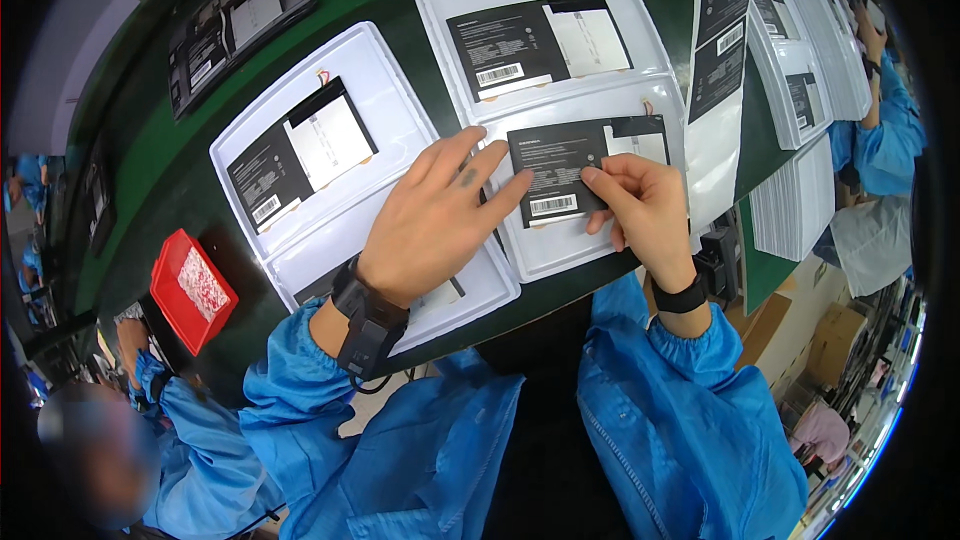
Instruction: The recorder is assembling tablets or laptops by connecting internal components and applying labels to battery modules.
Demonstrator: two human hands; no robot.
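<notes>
A flat battery (636, 144) with a black label (556, 162) over its left part lies in the near compartment of a white plastic tray (570, 262). My left hand (432, 212) is open, fingers spread, with the fingertips at the left edge of that label. Above the label's right part, my right hand (645, 202) is closed, its fingers curled and its thumb tip touching the label. Whatever is pinched there, if anything, is hidden. The far compartment holds another labelled battery (590, 40). A sheet of black labels (718, 50) on pale backing hangs just right of the tray.
A second white tray (390, 70) with a labelled battery (335, 140) stands to the left, partly under my left arm. Beyond are a red bin (165, 275) with white bits and an opened device (240, 25). Stacked trays (795, 195) stand at right; co-workers sit at both sides.
</notes>
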